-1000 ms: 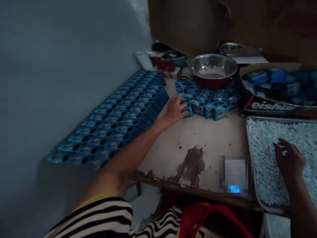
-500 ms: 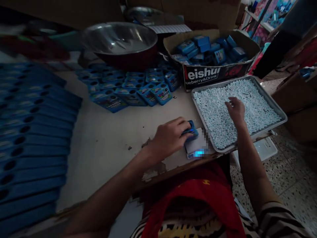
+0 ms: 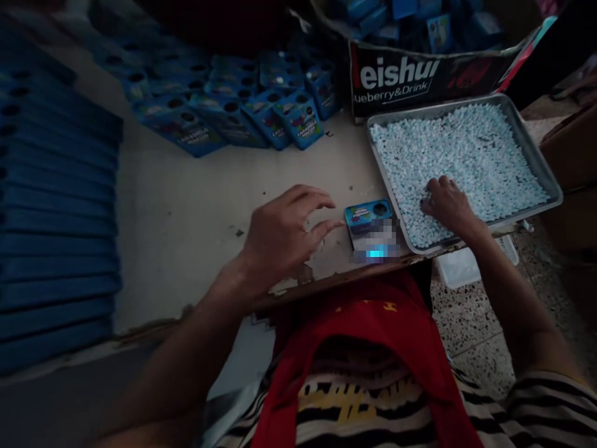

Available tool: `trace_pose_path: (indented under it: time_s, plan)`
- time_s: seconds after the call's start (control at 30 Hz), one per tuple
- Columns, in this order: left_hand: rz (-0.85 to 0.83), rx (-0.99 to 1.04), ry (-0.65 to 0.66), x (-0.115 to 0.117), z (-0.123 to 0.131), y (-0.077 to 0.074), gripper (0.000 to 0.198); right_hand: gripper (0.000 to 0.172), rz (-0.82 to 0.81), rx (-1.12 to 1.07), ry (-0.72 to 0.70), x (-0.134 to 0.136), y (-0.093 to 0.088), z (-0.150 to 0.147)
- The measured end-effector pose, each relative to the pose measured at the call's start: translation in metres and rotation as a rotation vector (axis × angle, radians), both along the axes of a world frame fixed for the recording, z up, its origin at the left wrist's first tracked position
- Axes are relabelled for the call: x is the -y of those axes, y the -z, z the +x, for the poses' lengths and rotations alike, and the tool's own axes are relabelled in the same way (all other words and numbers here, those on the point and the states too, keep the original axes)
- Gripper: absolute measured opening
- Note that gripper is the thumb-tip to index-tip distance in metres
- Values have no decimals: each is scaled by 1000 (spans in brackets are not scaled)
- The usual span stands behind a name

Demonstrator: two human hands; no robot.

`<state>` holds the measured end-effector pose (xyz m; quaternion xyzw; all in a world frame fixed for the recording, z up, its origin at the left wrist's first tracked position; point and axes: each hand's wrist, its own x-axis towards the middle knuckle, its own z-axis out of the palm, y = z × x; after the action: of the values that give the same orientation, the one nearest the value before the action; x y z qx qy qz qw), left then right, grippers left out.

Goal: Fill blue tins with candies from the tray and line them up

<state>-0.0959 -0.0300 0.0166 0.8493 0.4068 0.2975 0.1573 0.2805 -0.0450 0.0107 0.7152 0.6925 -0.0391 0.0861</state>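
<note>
Down at the near edge of the table, the left hand (image 3: 284,233) hangs open, fingers spread and lifted, its fingertips just beside the small blue box (image 3: 367,214) but not touching it. That box lies flat on a pad (image 3: 377,242) with a blue glow, too blurred to identify. It's right at the near edge, against the near left corner of the tray (image 3: 527,213).

Moving right, the right hand (image 3: 448,205) lies palm down in the tray's near part, fingers curled into the pale blue pellets (image 3: 466,149). I cannot tell whether it grips any.

By my reading, the work is pellets into that box. It goes best with a modest pinch, carried low over the tray rim. The left hand should stay off the box, so nothing presses on the pad.

Farther back a cluster of blue boxes (image 3: 261,112) stands mid-table, and rows of them (image 3: 56,205) fill the left edge. A carton (image 3: 420,78) sits at the far edge.
</note>
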Motion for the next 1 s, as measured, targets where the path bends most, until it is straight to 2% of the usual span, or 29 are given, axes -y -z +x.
trace_pose_path:
  time_s: [0.1, 0.17, 0.3, 0.43, 0.53, 0.67, 0.73, 0.87, 0.93, 1.0]
  plan:
    - [-30, 34, -76, 4, -19, -2, 19, 37, 21, -182, -26, -18, 5, 15]
    - [-34, 44, -130, 7, -27, -3, 18, 27, 47, -346, -11, -29, 3, 26]
    - [-6, 57, -158, 9, -34, -1, 18, 11, 8, -822, 193, -35, -9, 37]
    - [53, 59, -140, 9, -34, 0, 23, 21, -107, -1234, 395, -27, -16, 36]
    - [38, 54, -158, 11, -29, -5, 25, 25, -104, -1416, 508, -18, -14, 35]
    - [-24, 106, -134, 15, -24, -10, 30, 30, -97, -1425, 442, -5, -12, 34]
    - [-51, 124, -109, 16, -23, -9, 45, 33, -93, -1362, 393, 1, -14, 32]
    - [-117, 129, -82, 17, -17, 0, 85, 37, -136, -1218, 317, 8, -20, 25]
    - [-207, 117, -96, 18, -10, 5, 91, 35, -172, -1176, 273, 8, -23, 19]
    - [-317, 120, -119, 19, 1, 14, 89, 31, -184, -1154, 232, 7, -25, 13]
